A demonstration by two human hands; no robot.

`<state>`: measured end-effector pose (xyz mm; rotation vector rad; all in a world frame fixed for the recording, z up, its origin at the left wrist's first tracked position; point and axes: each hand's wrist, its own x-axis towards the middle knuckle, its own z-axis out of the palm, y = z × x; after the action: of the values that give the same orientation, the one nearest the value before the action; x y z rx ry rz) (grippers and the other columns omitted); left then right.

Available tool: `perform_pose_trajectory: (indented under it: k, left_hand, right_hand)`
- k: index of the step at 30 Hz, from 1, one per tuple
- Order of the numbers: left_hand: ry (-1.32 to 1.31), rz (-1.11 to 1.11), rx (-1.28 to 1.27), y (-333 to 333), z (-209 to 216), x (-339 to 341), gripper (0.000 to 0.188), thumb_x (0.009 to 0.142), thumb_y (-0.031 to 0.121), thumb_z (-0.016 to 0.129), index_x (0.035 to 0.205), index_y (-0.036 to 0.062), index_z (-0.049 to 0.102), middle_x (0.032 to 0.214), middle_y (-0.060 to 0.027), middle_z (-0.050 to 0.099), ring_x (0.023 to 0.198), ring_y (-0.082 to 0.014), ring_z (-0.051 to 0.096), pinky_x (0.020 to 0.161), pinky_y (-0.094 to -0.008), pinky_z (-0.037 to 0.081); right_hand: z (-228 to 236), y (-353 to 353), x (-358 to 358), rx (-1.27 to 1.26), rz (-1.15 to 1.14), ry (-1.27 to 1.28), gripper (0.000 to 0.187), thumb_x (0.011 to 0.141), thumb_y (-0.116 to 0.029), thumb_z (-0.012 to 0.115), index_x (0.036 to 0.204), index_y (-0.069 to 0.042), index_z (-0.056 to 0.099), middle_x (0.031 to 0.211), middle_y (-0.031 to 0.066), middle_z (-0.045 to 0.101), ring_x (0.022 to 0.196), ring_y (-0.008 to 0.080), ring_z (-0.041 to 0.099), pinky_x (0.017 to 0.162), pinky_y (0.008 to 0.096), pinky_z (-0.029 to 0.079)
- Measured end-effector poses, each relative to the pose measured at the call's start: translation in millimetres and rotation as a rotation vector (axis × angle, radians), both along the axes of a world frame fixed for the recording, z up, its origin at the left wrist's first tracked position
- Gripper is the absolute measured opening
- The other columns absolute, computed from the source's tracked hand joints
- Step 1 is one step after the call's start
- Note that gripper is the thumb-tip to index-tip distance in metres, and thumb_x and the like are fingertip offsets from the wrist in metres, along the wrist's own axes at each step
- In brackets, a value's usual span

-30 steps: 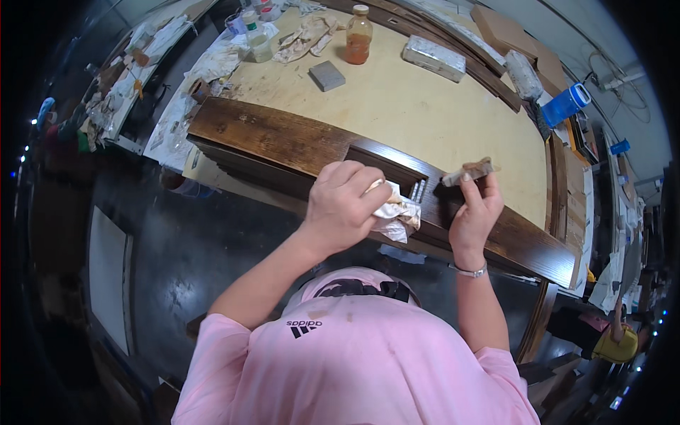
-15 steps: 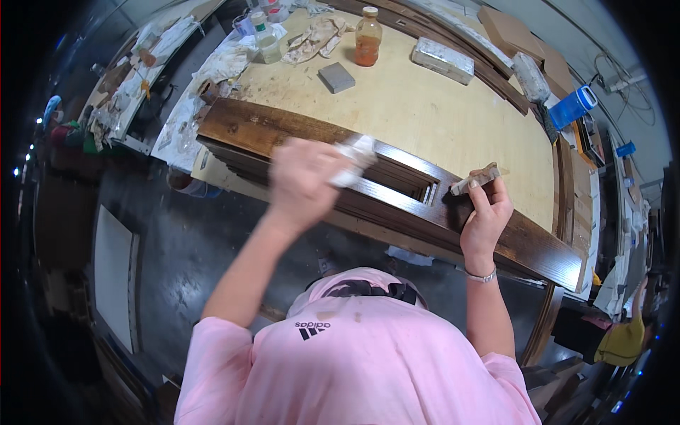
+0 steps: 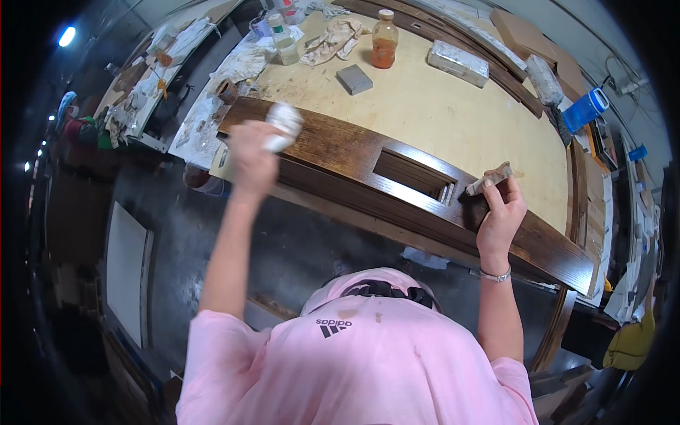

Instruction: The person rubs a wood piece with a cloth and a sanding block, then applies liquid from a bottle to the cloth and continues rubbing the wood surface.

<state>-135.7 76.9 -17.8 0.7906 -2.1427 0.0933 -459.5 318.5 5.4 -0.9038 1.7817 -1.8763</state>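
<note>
The left hand (image 3: 253, 157) had its fingers closed around a white cloth (image 3: 282, 124), pressed on the left end of a dark stained wooden frame (image 3: 354, 152) lying along the desk's (image 3: 460, 120) near edge. The right hand (image 3: 500, 216) rested on the frame beside its rectangular opening (image 3: 414, 173), fingers pinching a small brush (image 3: 489, 179). An orange bottle (image 3: 384, 30) and grey block (image 3: 354, 78) stood near the far edge.

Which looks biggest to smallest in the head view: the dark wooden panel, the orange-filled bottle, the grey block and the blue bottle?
1. dark wooden panel, by far the largest.
2. blue bottle.
3. orange-filled bottle, close to the blue one; fisheye bending near the rim makes that pair unsure.
4. grey block, smallest.
</note>
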Motion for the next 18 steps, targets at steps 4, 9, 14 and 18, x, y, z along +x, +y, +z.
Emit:
perform_pose_trajectory:
  k: [4, 9, 14, 18]
  left_hand:
    - [-0.059, 0.617, 0.457, -94.3, 14.0, 118.4, 0.025, 0.085, 0.016, 0.065, 0.106, 0.0043, 0.071, 0.108, -0.0149, 0.069, 0.100, -0.0374, 0.063, 0.088, -0.0437, 0.047]
    - [-0.119, 0.047, 0.658, -82.6, 33.3, 118.5, 0.047, 0.075, 0.021, 0.081, 0.116, 0.0022, 0.069, 0.111, -0.0163, 0.069, 0.105, -0.0349, 0.064, 0.093, -0.0398, 0.049]
    - [-0.451, 0.192, 0.346, -59.2, 48.1, 103.4, 0.061, 0.065, 0.027, 0.089, 0.119, 0.0056, 0.070, 0.108, -0.0116, 0.068, 0.103, -0.0338, 0.064, 0.089, -0.0415, 0.050]
    - [-0.408, 0.262, 0.240, -59.8, 40.5, 109.9, 0.052, 0.066, 0.025, 0.087, 0.114, 0.0096, 0.073, 0.103, -0.0068, 0.070, 0.099, -0.0319, 0.064, 0.084, -0.0423, 0.051]
  right_hand:
    - [2.6, -5.9, 6.3, -0.031, 0.008, -0.008, 0.019, 0.090, -0.007, 0.064, 0.104, 0.006, 0.065, 0.093, 0.0045, 0.066, 0.084, 0.0099, 0.058, 0.081, 0.0252, 0.047]
    - [-0.9, -5.5, 3.1, 0.005, -0.024, 0.008, 0.019, 0.090, -0.007, 0.064, 0.104, 0.005, 0.066, 0.093, 0.0046, 0.066, 0.085, 0.0099, 0.058, 0.081, 0.0251, 0.046]
    - [1.4, -8.8, 4.7, -0.037, -0.040, 0.021, 0.014, 0.089, -0.007, 0.064, 0.098, 0.004, 0.064, 0.086, 0.0041, 0.067, 0.078, 0.0099, 0.059, 0.074, 0.0264, 0.048]
    - [6.6, -10.8, 9.5, 0.016, -0.024, 0.053, 0.014, 0.090, -0.008, 0.064, 0.098, 0.004, 0.064, 0.086, 0.0044, 0.067, 0.079, 0.0102, 0.059, 0.074, 0.0267, 0.048]
